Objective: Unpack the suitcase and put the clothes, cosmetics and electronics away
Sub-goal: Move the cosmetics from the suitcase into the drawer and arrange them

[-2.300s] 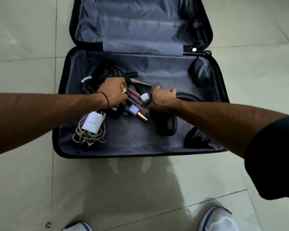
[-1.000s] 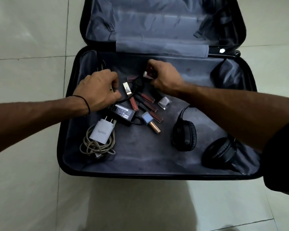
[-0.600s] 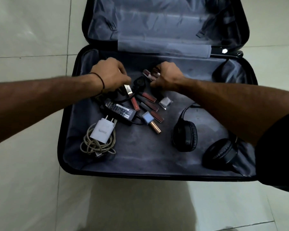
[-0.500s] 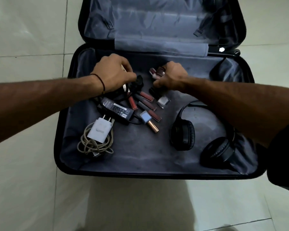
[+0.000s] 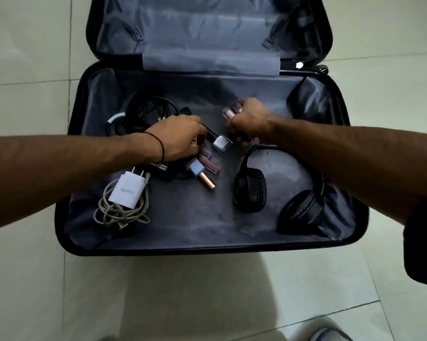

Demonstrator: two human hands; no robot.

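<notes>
Currently gripped, right: several pink-capped tubes [image 5: 232,111] are held in the curled fingers of the right hand [image 5: 250,119], with their ends protruding above the fist. They are probably bundled this way so that more can be gathered in one trip.
Left hand [image 5: 178,139]: the fingers are curled down over the loose cosmetics. A gold-ended tube [image 5: 194,143] shows under the palm, but whether it is actually gripped cannot be told.
Step judged: the cosmetics are being collected first; the electronics are left lying.
Cosmetics not yet lifted: a square silver cap [image 5: 221,143] lies between the two hands. Dark red gloss tubes [image 5: 208,164] and a lipstick [image 5: 200,174] with a pale blue cap and gold base lie just below. All are small, smooth, hard and glossy, and so are judged prone to slip from a full fist.
Suitcase [image 5: 183,251]: it is laid open on the tiled floor [image 5: 23,279]. It has a hard black shell and a crinkled grey fabric lining.
Electronics, left side: a white charger [image 5: 127,191], boxy and matt, is set on its tangled beige cable [image 5: 119,214]. A black adapter [image 5: 162,168] is partly hidden under the left wrist, and coiled black cord [image 5: 146,112] lies behind it.
Electronics, right side: black headphones [image 5: 250,193] with padded, grained ear cups lie under the right forearm.
Clothes: none are seen in the case.
</notes>
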